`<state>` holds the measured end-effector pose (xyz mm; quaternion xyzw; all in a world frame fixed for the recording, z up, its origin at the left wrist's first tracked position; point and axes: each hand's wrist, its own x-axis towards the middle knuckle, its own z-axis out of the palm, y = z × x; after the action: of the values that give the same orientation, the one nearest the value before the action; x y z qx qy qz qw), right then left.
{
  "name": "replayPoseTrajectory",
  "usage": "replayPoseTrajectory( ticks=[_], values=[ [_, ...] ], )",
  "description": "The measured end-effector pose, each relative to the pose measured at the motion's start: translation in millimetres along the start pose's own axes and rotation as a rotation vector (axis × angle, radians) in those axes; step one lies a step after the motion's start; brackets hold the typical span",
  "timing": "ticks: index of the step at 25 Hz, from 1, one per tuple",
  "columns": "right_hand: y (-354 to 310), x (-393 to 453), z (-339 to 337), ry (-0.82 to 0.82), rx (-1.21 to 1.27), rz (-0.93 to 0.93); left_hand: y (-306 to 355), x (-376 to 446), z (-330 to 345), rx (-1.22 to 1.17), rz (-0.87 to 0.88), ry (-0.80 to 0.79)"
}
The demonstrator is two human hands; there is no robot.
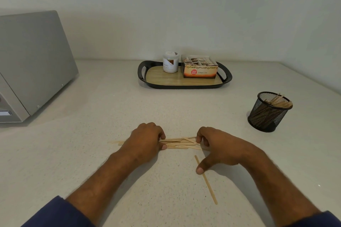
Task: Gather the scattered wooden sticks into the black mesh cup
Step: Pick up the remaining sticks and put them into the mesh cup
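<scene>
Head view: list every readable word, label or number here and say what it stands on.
"Ginger Tea": front of the tea box on the tray.
"FRESH" / "HONEST": red round badge on the same box, barely legible.
White jar: label text too blurred to read.
Grey appliance: tiny marks, unreadable.

Head-worn wide-angle view, looking forward and down

The single camera is sitting above and behind the fingers (162, 137), facing forward and tilting down over the desk (110, 108); both forearms are entering from the bottom edge, close to the lens. Beyond the fingers it is taking in the desk's far edge and the wall (184, 14), whose lines are bending toward the frame's sides.
</scene>
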<state>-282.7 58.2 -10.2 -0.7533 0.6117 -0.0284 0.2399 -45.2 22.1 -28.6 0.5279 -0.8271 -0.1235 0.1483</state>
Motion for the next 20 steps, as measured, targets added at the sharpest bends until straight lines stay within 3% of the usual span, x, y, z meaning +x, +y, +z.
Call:
replayPoseTrajectory(
  ticks=[8, 15, 20],
  values=[
    [-2, 6, 3, 0.162, 0.111, 0.045, 5, -6, 4, 0.172, 0.036, -0.037],
    [-8, 5, 2, 0.217, 0.118, 0.026, 12, -11, 6, 0.073, 0.034, 0.099],
    [-10, 3, 2, 0.266, 0.099, 0.071, 13, -12, 19, 0.249, 0.085, 0.184]
  ],
)
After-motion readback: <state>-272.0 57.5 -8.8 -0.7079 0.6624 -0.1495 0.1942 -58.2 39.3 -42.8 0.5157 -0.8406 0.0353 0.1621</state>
